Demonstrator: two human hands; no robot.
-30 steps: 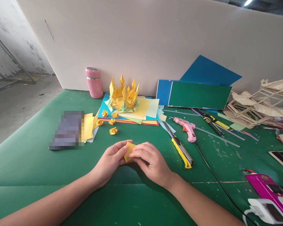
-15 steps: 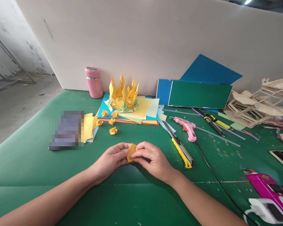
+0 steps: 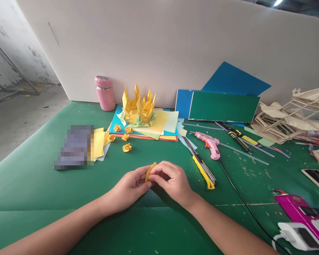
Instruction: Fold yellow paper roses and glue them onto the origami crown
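Holding a small folded piece of yellow paper [image 3: 149, 172] between narrowly pinched fingers of the bare left hand [image 3: 134, 186] and bare right hand [image 3: 174, 182], over the near middle of the green worktop [image 3: 138, 230]. With forearms [image 3: 71, 225] slanted inward from near left and near right, and with right fingers curled. Tilted, almost edge-on, on the near side of five yellow folded-paper roses [image 3: 127, 147].

The left hand [image 3: 133, 186] and right hand [image 3: 175, 182] were both bare, with slim fingers [image 3: 163, 169] and softly rounded knuckles. The left forearm [image 3: 66, 223] and right forearm [image 3: 223, 223] were bare too, tapering to narrower wrists [image 3: 102, 205] and widening towards the view's lower edge, which cut them off. The nails were too small to make out.
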